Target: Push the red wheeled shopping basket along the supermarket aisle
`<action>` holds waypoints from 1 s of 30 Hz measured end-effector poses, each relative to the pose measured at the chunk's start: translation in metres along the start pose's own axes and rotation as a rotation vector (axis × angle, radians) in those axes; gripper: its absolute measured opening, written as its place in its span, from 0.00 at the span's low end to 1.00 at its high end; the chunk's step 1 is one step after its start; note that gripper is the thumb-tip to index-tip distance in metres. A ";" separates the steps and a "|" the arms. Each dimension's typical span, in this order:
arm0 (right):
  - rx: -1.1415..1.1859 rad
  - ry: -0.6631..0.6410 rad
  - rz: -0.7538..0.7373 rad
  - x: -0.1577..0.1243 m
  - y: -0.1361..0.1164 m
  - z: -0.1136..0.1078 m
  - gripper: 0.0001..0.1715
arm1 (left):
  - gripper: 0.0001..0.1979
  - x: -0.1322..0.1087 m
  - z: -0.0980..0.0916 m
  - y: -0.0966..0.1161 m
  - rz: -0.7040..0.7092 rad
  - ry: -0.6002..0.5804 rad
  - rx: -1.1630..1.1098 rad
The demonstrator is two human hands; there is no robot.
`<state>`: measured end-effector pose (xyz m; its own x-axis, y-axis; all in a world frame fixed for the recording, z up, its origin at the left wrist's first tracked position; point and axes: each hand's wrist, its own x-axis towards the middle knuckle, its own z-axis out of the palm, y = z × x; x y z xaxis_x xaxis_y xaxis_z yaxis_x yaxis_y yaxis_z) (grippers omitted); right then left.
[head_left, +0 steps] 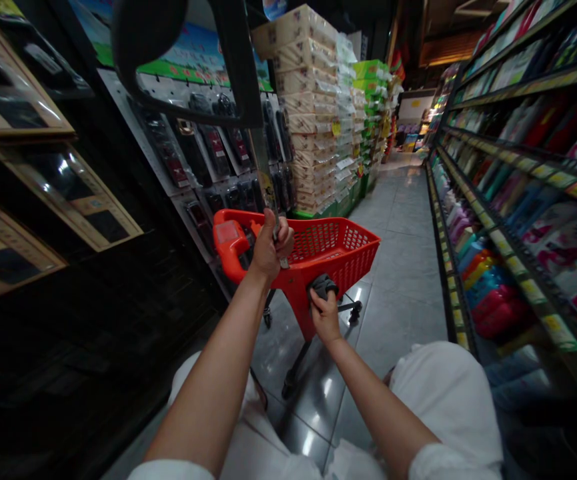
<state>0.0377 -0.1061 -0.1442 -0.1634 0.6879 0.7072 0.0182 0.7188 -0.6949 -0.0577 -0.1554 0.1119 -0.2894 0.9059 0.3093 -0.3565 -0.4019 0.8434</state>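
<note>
The setting is a shop aisle, dim to the left and brighter toward the far end. Its floor [403, 227] is of large grey tiles, glossy enough to throw back patches of light. Along the right runs tall shelving [533, 167], tier upon tier of bottles and bags, with yellow and white price tags on the shelf edges. On the left stands a black wall [118, 320] bearing framed, box-like packs [18, 80]; past it is a pale display panel [123, 93] hung with dark packaged goods. Beyond that, a high stack of light-brown packs [313, 113] rises beside bright green ones [373, 87].

A red shopping cart [298, 300] stands on the tiles in mid-aisle, just in front of the person's white-clad knees [448, 400], its perforated basket pointing up the aisle. A black looped piece [243, 73] looms close to the camera, and a narrow bar [261, 160] reaches down from it toward the cart. The left hand [271, 250] is wrapped around the bar's lower end, thumb up, above the cart's near side. The right hand [325, 317] pinches a dark grey cloth [323, 285] against the cart's red side.
</note>
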 end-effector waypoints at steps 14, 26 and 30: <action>-0.147 -0.188 -0.013 -0.023 0.033 -0.014 0.25 | 0.33 0.002 -0.002 -0.001 0.013 -0.028 0.017; -0.221 0.102 0.177 0.035 0.042 -0.018 0.26 | 0.34 0.005 -0.001 -0.002 0.013 -0.002 0.029; -0.223 -0.117 0.114 -0.003 0.036 -0.013 0.26 | 0.34 0.008 0.000 -0.004 0.009 0.008 0.030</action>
<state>0.0516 -0.0811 -0.1699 -0.2603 0.7587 0.5972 0.2573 0.6507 -0.7144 -0.0584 -0.1465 0.1114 -0.2993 0.9011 0.3138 -0.3273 -0.4059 0.8533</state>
